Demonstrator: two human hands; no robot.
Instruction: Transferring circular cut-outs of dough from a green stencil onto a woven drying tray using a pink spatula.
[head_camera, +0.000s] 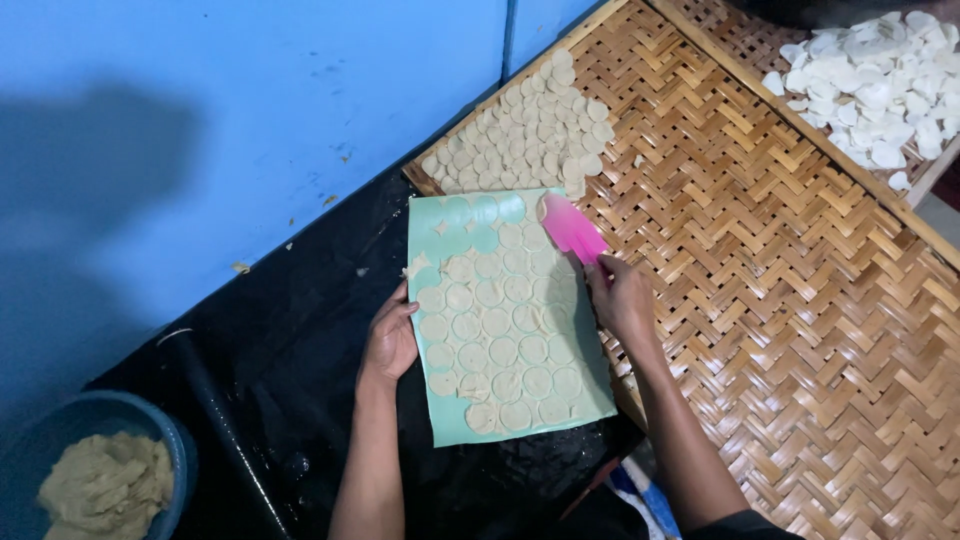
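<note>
A broad woven bamboo tray is stretching across the right side, carrying a heap of pale dough rounds at its near corner. A second bamboo tray beyond it is holding white dried chips. A black sheet is covering the floor, bearing the pale green board of cut dough discs and a blue basin of dough.
</note>
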